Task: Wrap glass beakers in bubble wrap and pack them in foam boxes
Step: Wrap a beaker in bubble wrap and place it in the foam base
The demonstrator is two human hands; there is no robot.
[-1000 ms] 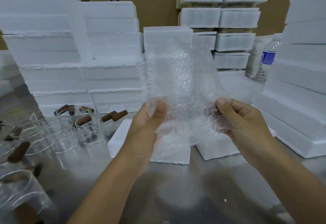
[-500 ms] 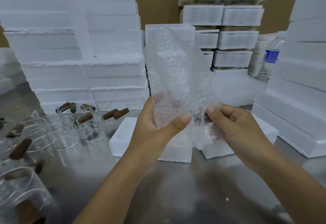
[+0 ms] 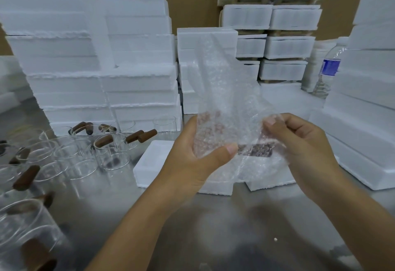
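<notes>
I hold a clear sheet of bubble wrap [image 3: 222, 91] upright in front of me. My left hand [image 3: 196, 157] grips its lower left part, thumb across the front and fingers behind. My right hand [image 3: 299, 142] pinches its lower right edge. Several glass beakers [image 3: 70, 155] with brown wooden handles stand on the metal table at the left. Below my hands lies an open white foam box [image 3: 149, 164], partly hidden by the wrap and my left hand.
Stacks of white foam boxes [image 3: 102, 74] rise behind the beakers, at the back [image 3: 271, 16] and along the right [image 3: 367, 99]. A plastic water bottle [image 3: 329, 72] with a blue label stands at the right. The metal table [image 3: 213, 228] stretches in front of me.
My hands drew closer together, narrowing the bubble wrap. My left thumb moved across the front of the sheet, and my right hand shifted its pinch on the right edge.
</notes>
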